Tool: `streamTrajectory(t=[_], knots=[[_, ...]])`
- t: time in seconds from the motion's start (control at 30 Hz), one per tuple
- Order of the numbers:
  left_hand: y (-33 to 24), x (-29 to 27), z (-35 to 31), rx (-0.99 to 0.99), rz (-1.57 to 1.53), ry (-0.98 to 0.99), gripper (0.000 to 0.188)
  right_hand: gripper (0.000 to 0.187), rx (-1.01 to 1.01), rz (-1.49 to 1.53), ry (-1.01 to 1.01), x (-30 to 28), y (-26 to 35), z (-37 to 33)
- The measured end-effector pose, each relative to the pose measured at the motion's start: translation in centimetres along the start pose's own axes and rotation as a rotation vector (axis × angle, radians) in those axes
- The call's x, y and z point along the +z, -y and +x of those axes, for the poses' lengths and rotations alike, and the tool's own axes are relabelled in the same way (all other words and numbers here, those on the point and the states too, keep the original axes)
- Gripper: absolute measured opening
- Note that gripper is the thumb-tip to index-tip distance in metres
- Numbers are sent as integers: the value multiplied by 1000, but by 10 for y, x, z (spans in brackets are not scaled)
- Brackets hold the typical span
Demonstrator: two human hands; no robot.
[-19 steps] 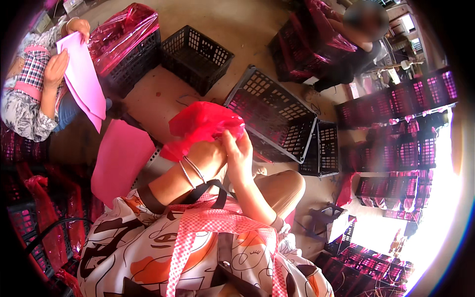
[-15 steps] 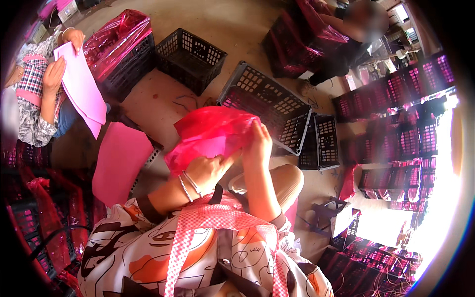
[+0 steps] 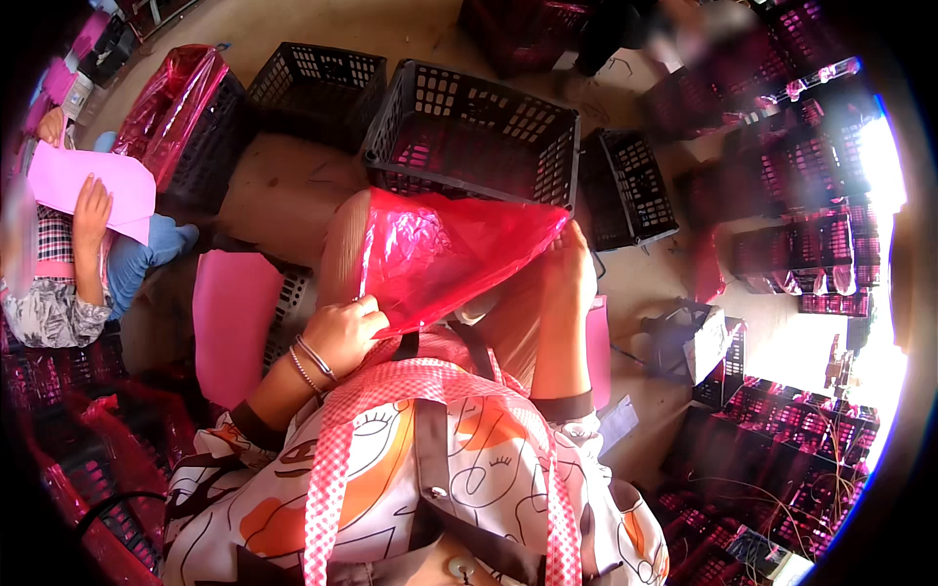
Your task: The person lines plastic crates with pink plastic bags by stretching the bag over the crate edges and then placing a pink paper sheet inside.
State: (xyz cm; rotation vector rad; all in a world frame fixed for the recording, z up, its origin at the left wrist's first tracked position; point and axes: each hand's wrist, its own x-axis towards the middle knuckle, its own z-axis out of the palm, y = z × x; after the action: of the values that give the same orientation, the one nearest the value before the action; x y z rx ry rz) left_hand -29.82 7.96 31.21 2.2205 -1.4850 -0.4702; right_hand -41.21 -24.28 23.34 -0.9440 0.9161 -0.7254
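Observation:
A translucent red plastic bag (image 3: pixel 440 259) is stretched out over my lap between my two hands. At its lower left corner, my left hand (image 3: pixel 342 337) grips the edge with closed fingers. My right hand (image 3: pixel 575 269) pinches the bag's far right corner, its fingertips partly hidden behind the wrist and film. Sunlight shines on the crinkled left part of the film, and my knees show around it. Just beyond the bag stands a large black plastic crate (image 3: pixel 391 171) with pinkish-red film inside.
A pink sheet (image 3: pixel 230 327) lies at my left over a perforated crate. Smaller black crates stand at back left (image 3: pixel 259 88) and right (image 3: pixel 635 186). A co-worker (image 3: pixel 73 283) at far left holds pink sheets (image 3: pixel 98 186). Stacked film-lined crates (image 3: pixel 791 254) line the right.
The bunched bag has been spread wide, my hands moving apart, left hand toward me and right hand outward. The view has shifted, and the co-worker's pink sheets are now held flatter.

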Motion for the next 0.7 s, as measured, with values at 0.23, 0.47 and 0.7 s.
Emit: streamTrajectory(t=[0.23,0.47,0.7], knots=[[-3,-2,-1,-13,-23,-64,10,48,-475,-559,474,59,13,-60],[-4,-41,40,47,-50,-414,11,34,-407,-1014,1236,93,28,-94],[24,-99,96,16,-610,-914,17,19,-223,-1024,819,82,126,-44]])
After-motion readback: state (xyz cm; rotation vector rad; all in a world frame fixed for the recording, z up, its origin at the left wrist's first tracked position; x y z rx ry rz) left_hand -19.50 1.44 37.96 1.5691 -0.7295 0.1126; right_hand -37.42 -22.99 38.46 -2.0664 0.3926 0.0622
